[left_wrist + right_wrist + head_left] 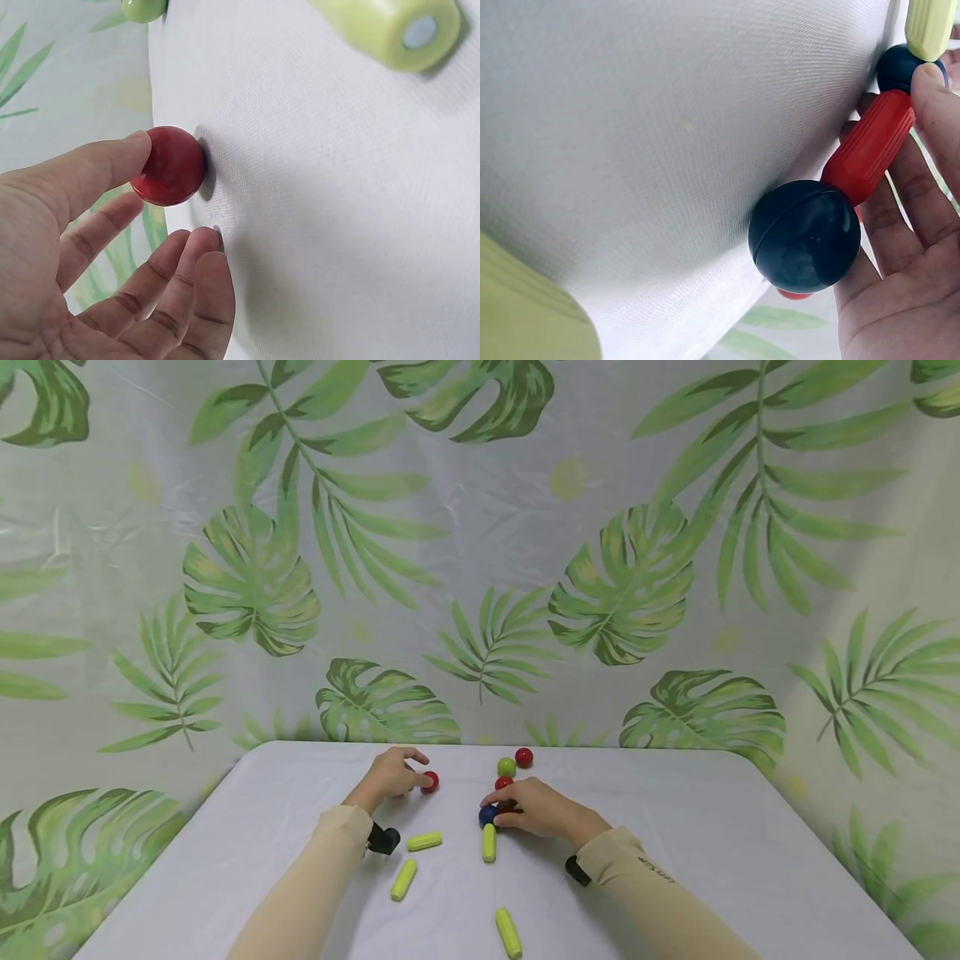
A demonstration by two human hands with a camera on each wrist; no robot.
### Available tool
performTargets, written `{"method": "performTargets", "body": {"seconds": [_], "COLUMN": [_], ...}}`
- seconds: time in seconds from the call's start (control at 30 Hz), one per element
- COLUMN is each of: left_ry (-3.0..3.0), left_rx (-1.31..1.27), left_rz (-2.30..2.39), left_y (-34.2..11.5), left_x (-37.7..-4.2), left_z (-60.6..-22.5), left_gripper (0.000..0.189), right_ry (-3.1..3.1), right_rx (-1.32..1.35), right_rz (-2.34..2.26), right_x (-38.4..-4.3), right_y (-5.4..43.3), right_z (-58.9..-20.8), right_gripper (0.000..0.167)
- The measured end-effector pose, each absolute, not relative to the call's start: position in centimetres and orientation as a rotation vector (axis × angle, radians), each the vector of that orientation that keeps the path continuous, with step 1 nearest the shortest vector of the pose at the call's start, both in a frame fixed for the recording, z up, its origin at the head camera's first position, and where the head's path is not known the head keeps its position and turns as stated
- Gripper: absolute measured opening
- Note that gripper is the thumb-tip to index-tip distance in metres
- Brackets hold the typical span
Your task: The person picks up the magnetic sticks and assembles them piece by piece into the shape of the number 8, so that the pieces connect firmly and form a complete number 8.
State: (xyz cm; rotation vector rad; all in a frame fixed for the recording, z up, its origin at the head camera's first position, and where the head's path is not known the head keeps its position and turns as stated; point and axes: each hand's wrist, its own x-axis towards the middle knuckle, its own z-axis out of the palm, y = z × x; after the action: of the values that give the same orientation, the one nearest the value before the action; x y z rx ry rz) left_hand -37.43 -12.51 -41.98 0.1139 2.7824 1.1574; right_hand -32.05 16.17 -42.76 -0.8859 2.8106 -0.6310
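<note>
My left hand (392,774) is at a red ball (171,166) on the table, its thumb touching the ball and its other fingers loosely bent. In the head view a gap shows between index finger and ball. My right hand (542,810) pinches a small-looking blue ball (897,69) between thumb and fingers. A red ridged stick (870,146) joins that ball to a second blue ball (804,236), nearer the right wrist camera. A yellow-green stick (489,843) touches the pinched ball from its other side. The hand hides much of this chain in the head view.
Beyond my right hand are a red ball (503,785), a green ball (506,767) and another red ball (524,757). Loose yellow-green sticks (424,841), (403,880) lie nearer me, with another stick (508,932) at the front. A leaf-patterned curtain (495,527) hangs behind the white table (675,827).
</note>
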Motion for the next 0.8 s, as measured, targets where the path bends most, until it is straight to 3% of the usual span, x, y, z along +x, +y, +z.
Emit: {"method": "performTargets", "body": {"seconds": [0.8], "left_ry": [2.806], "left_rx": [0.155], "left_rz": [1.171], "left_y": [-12.07], "left_x": [-37.29], "left_z": [-42.83], "left_gripper": [0.025], "right_ry": [2.814], "right_rx": [-0.917], "right_rz": [-0.631], "right_x": [-32.06], "right_y": [16.15], "right_z": [-42.86], "right_gripper": [0.034]}}
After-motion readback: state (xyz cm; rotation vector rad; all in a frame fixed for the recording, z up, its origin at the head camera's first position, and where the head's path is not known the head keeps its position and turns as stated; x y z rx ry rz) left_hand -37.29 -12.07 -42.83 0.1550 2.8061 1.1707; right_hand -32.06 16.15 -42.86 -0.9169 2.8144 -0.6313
